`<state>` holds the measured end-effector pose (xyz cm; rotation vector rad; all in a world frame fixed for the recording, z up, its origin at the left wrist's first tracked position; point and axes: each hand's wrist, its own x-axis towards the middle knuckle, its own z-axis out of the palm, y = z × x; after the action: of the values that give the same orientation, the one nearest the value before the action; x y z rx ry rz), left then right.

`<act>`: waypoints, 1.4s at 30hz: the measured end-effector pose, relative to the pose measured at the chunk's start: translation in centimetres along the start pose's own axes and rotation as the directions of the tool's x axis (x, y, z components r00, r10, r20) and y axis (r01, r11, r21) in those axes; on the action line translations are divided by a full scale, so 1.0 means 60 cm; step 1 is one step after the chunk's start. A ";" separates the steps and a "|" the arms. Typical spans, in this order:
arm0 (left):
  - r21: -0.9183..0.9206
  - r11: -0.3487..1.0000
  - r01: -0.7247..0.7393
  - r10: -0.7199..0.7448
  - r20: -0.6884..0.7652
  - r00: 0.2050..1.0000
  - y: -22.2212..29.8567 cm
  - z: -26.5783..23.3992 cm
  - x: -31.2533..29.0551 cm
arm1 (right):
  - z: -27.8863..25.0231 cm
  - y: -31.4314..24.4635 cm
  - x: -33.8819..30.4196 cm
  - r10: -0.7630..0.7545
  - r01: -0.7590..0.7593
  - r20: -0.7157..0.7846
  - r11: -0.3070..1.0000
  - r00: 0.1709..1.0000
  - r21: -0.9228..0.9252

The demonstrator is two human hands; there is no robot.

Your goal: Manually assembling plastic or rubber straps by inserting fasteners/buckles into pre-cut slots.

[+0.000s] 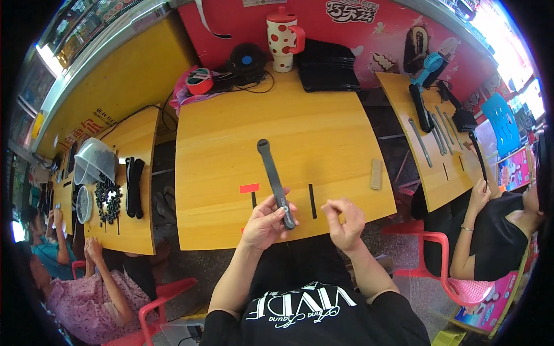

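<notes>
My left hand point(266, 224) is closed round the lower end of a long, flat dark grey strip point(270, 167). The strip has rounded ends, and its upper end is wider with a dark slot. It points away from me, tilted a little left, above the near part of the wooden table point(231, 132). To the right, apart from the strip, my right hand point(345, 224) is held with its fingers curled and pinched together near the table's front edge. Whatever may be between those fingertips is too small to make out.
Black tape strips point(313, 200), a red tape piece point(249, 188) and a tan block point(375, 174) lie on the table. At its back stand a spotted tumbler point(283, 43), black stack point(329, 69) and red tape roll point(199, 82). People sit at tables on both sides.
</notes>
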<state>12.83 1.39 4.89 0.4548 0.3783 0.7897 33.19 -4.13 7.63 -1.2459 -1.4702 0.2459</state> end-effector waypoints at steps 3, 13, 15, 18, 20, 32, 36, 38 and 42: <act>-0.011 1.000 0.006 -0.006 -0.009 1.000 -0.007 -0.007 0.003 | -0.003 0.049 -0.002 0.143 -0.132 -0.133 0.988 0.981 0.083; 0.063 0.996 0.056 -0.057 0.008 0.998 -0.010 -0.007 0.004 | 0.008 0.092 -0.020 0.401 -0.373 -0.065 0.892 0.914 0.256; 0.062 0.996 0.058 -0.060 0.024 0.998 -0.011 -0.009 0.006 | 0.007 0.098 -0.021 0.340 -0.327 -0.050 0.929 0.939 0.174; 0.051 0.998 0.049 -0.051 0.034 0.998 -0.015 -0.011 0.013 | 0.006 0.099 -0.019 0.343 -0.334 -0.045 0.931 0.938 0.145; 0.048 0.999 0.027 -0.028 0.027 0.999 -0.010 -0.008 0.005 | 0.010 0.094 -0.016 0.322 -0.313 -0.041 0.938 0.946 0.151; 0.086 0.996 -0.004 0.002 0.033 0.999 -0.011 -0.007 0.002 | 0.010 0.090 -0.019 0.319 -0.314 -0.010 0.938 0.948 0.148; 0.178 0.983 -0.044 0.036 0.047 0.998 -0.019 -0.007 -0.004 | 0.013 0.085 -0.016 0.327 -0.322 -0.001 0.932 0.945 0.165; 0.218 0.974 -0.064 0.052 0.057 0.997 -0.020 -0.005 -0.007 | 0.011 0.087 -0.017 0.332 -0.327 -0.018 0.934 0.943 0.144; 0.296 0.955 -0.029 0.011 0.064 0.998 -0.021 0.007 -0.023 | 0.010 0.086 -0.016 0.295 -0.287 -0.035 0.947 0.955 0.147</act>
<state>12.88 -0.53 4.81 0.7637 0.4378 0.7392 35.30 -2.44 3.06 -1.3416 -1.1960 0.5000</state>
